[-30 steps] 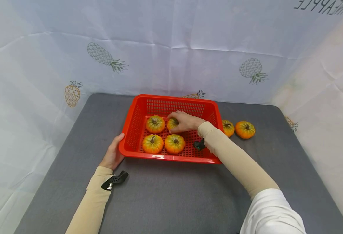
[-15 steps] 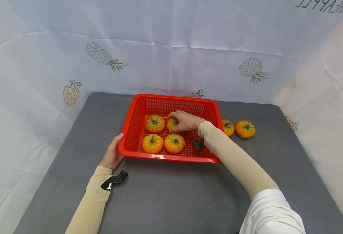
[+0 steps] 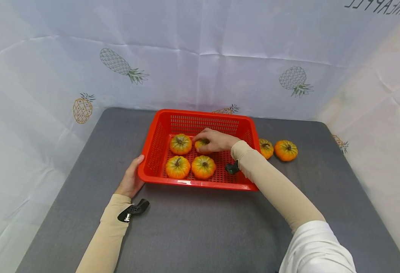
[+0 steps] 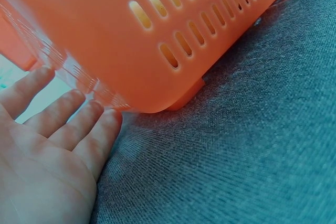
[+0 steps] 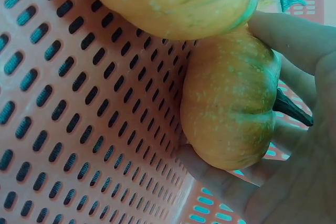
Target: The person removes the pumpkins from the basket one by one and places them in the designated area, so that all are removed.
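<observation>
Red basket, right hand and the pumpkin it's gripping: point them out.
Red basket point(image 3: 200, 184): head view, front rim.
Right hand point(image 3: 216, 141): head view, back of the hand.
Gripped pumpkin point(image 5: 231, 100): right wrist view, its side.

One word can be made out: "PINEAPPLE", in thin, dark capital lettering point(image 3: 378, 7) on the pale, creased cloth backdrop point(image 3: 172, 83) printed with outlined pineapples. It stands high at the far right of the head view, in a single row. The letters are reversed, as in a mirror, so the word reads from right to left. The top edge of that view cuts through the row, leaving the leftmost letters only partly visible and hard to tell. A small white patch marks the front rim of the red rectangular plastic basket point(image 3: 217, 185); whether it is a label or a reflection cannot be told.
</observation>
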A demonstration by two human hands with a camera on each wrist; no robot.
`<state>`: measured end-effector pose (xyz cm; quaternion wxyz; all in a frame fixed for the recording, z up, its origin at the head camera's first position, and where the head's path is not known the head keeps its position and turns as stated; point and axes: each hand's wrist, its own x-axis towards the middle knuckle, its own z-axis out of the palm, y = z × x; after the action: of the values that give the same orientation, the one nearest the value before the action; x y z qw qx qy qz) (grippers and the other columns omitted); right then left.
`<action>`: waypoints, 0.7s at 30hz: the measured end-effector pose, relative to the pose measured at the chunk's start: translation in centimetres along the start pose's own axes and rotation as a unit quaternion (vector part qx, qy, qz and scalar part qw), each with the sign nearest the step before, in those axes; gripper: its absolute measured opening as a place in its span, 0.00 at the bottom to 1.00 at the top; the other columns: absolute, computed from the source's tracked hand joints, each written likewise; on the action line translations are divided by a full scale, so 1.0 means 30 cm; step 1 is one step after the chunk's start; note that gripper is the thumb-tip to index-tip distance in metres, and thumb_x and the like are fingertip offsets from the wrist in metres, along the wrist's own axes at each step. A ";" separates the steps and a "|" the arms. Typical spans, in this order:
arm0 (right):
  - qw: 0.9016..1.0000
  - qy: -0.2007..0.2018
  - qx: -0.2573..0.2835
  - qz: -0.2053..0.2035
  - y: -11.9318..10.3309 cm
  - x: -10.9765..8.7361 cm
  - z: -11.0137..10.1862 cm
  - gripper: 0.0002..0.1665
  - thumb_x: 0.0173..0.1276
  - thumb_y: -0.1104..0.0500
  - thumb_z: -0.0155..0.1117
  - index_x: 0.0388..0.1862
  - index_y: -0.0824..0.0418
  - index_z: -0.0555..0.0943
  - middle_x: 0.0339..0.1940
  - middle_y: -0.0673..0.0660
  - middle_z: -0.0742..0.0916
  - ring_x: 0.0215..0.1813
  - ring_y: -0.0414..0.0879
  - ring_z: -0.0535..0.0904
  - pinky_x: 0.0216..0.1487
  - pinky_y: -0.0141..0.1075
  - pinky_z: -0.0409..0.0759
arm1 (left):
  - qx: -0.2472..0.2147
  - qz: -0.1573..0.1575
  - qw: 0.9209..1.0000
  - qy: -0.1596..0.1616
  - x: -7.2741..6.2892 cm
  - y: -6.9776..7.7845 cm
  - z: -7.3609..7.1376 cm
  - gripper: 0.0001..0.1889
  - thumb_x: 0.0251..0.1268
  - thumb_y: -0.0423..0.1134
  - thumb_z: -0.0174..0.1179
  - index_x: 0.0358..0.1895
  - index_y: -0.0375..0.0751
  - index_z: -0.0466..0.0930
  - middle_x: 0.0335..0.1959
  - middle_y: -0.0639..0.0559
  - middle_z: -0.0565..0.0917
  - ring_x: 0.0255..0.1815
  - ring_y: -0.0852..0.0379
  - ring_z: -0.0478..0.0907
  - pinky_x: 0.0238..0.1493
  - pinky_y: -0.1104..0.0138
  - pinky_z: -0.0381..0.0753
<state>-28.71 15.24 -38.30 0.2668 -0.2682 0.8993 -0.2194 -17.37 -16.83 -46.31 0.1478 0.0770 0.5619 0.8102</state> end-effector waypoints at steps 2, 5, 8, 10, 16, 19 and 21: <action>1.000 -0.004 -0.002 -0.001 -0.001 0.000 -0.001 0.30 0.71 0.46 0.65 0.71 0.46 0.75 0.72 0.57 0.71 0.71 0.52 0.69 0.74 0.50 0.69 | -0.001 0.001 1.000 0.000 0.000 0.000 0.001 0.22 0.79 0.56 0.42 0.61 0.44 0.70 0.48 0.56 0.82 0.48 0.60 0.79 0.52 0.67 0.80; 1.000 -0.007 -0.006 0.003 -0.001 0.000 -0.001 0.32 0.70 0.46 0.67 0.71 0.47 0.74 0.74 0.58 0.70 0.73 0.53 0.67 0.75 0.52 0.68 | -0.003 0.003 1.000 -0.004 0.000 0.001 0.002 0.22 0.79 0.55 0.42 0.62 0.44 0.69 0.48 0.55 0.82 0.48 0.60 0.79 0.52 0.67 0.80; 1.000 -0.006 -0.016 0.010 0.000 0.003 -0.002 0.35 0.67 0.45 0.70 0.72 0.46 0.72 0.75 0.58 0.68 0.75 0.54 0.64 0.75 0.53 0.67 | -0.004 0.004 1.000 -0.005 0.000 0.003 0.003 0.22 0.79 0.55 0.42 0.62 0.44 0.69 0.48 0.55 0.82 0.48 0.60 0.79 0.52 0.67 0.80; 1.000 -0.007 -0.022 0.015 0.000 0.004 -0.002 0.37 0.66 0.46 0.71 0.73 0.46 0.71 0.76 0.58 0.67 0.77 0.55 0.62 0.75 0.54 0.67 | -0.004 0.003 1.000 -0.004 -0.001 0.004 0.004 0.22 0.79 0.55 0.42 0.62 0.44 0.69 0.48 0.55 0.82 0.48 0.60 0.79 0.52 0.67 0.80; 0.999 -0.009 -0.027 0.021 -0.003 0.003 -0.001 0.38 0.66 0.48 0.71 0.74 0.45 0.69 0.77 0.58 0.66 0.78 0.56 0.60 0.75 0.55 0.67 | -0.005 0.002 1.000 -0.001 -0.001 0.002 0.003 0.23 0.79 0.55 0.42 0.62 0.43 0.69 0.49 0.55 0.81 0.49 0.60 0.78 0.53 0.66 0.80; 0.999 -0.008 -0.028 0.022 -0.002 0.003 0.000 0.38 0.67 0.48 0.71 0.74 0.45 0.69 0.76 0.58 0.67 0.77 0.56 0.61 0.75 0.55 0.67 | -0.006 0.001 1.000 -0.001 0.000 0.002 0.003 0.23 0.79 0.55 0.42 0.62 0.43 0.69 0.49 0.54 0.81 0.49 0.60 0.78 0.53 0.66 0.79; 0.999 -0.008 -0.026 0.022 -0.002 0.004 0.001 0.38 0.67 0.48 0.71 0.74 0.44 0.69 0.75 0.58 0.68 0.76 0.56 0.61 0.75 0.55 0.67 | -0.006 0.000 1.000 -0.001 0.001 0.002 0.004 0.23 0.79 0.55 0.42 0.63 0.42 0.68 0.50 0.54 0.81 0.50 0.60 0.78 0.54 0.66 0.79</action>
<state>-28.75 15.12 -38.32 0.2717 -0.2571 0.9081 -0.1882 -17.38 -16.74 -46.22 0.1486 0.0766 0.5566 0.8138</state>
